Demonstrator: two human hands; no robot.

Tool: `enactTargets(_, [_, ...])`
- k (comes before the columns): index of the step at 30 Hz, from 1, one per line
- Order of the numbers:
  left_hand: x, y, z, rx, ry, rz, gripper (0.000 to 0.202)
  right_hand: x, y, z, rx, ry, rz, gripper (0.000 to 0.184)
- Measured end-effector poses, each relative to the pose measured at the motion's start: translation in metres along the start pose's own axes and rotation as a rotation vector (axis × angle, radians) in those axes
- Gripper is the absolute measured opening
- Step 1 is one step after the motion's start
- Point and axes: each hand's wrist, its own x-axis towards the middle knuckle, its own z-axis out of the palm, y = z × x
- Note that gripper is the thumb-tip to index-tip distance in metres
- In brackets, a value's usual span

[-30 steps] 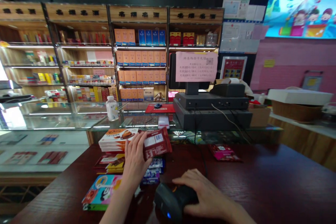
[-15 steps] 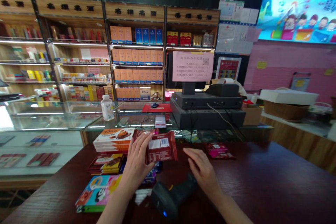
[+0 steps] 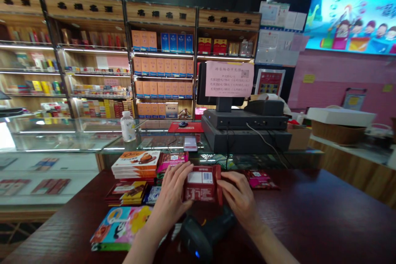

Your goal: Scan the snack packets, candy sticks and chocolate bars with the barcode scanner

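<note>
Over brown counter (image 3: 315, 218), just beyond black scanner (image 3: 198, 237): dark-red packet (image 3: 201, 193), white label (image 3: 194, 177) and barcode (image 3: 208, 177) showing. Left hand (image 3: 173, 189) closed on its left end, right hand (image 3: 239, 196) pinching right end. "Dove" on stacked white boxes (image 3: 136, 161) leftward. Pink sign (image 3: 227, 78): 200, 300, 500. Shelf header (image 3: 161, 12): 名烟名酒.

A white plastic bottle (image 3: 128, 127) stands on the glass counter (image 3: 151, 142), and to its right a small dark computer mouse (image 3: 183, 124) lies on a red mat (image 3: 193, 127). A pink paper sheet (image 3: 229, 79) covers much of the black monitor (image 3: 210, 100); behind, brown wooden shelves (image 3: 148, 19) hold orange rectangular boxes (image 3: 160, 66).
</note>
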Motion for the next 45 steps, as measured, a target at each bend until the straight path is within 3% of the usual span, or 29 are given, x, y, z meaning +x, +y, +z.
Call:
enactTargets(7, [-0.001,0.003,0.0,-0.138,-0.032,-0.039,0.096,0.002,-0.003,-0.005,0.092,0.008,0.065,0.027])
enactTargets(20, [-0.002,0.004,0.003,-0.308,0.045,-0.169,0.092,-0.003,-0.002,-0.002,0.146,0.064,0.167,0.021])
enactTargets(25, [-0.001,-0.001,0.01,-0.487,0.13,-0.249,0.09,-0.007,0.0,0.001,0.188,0.045,0.218,0.022])
enactTargets(32, [0.0,-0.008,0.014,-0.675,0.176,-0.279,0.073,-0.009,0.001,0.001,0.229,0.015,0.296,0.02])
enactTargets(37, [0.005,-0.008,0.012,-0.785,0.204,-0.312,0.049,-0.01,0.001,0.001,0.25,0.009,0.377,0.018])
enactTargets(42, [0.003,-0.008,0.007,-0.696,0.263,-0.403,0.021,-0.01,-0.001,0.003,0.272,-0.005,0.378,0.018])
enactTargets(45, [0.003,-0.007,0.006,-0.596,0.278,-0.451,0.015,-0.011,-0.002,0.005,0.267,-0.018,0.414,0.015])
